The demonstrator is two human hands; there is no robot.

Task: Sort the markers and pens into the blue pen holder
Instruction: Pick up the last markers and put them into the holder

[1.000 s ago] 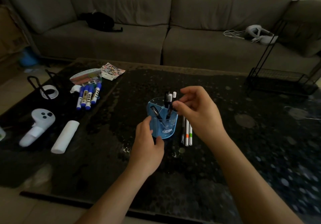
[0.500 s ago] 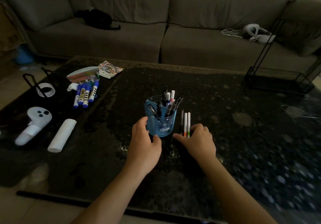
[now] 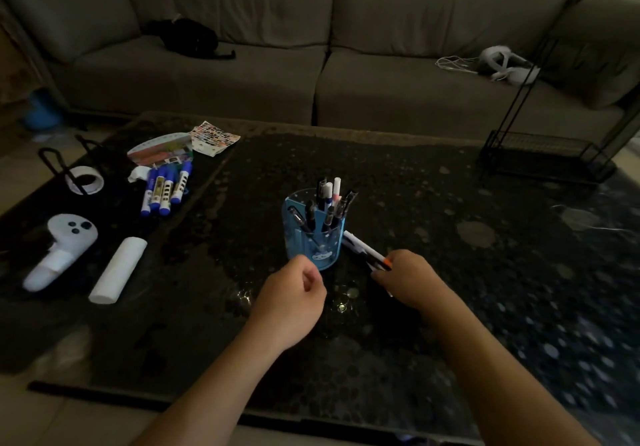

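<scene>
The blue pen holder (image 3: 313, 234) stands mid-table with several pens and markers (image 3: 330, 199) sticking up in it. Just right of its base, my right hand (image 3: 410, 279) is shut on a small bundle of thin white pens (image 3: 363, 248), tilted with their tips toward the holder; one has an orange band. My left hand (image 3: 294, 289) hovers in front of the holder with its fingers curled, holding nothing and not touching the holder. Several blue-capped markers (image 3: 166, 189) lie at the table's far left.
A white game controller (image 3: 60, 248) and a white roll (image 3: 117, 269) lie at the left. A tape ring (image 3: 85, 179), a colourful fan-shaped card (image 3: 159, 151) and a sticker sheet (image 3: 214, 137) sit behind the markers. A black wire rack (image 3: 547, 154) stands at the far right. A grey sofa (image 3: 311, 47) runs behind the table.
My right hand came down from the holder's top to the thin pens beside it and closed on them, lifting and tilting them. My left hand let go of the holder and drew back.
</scene>
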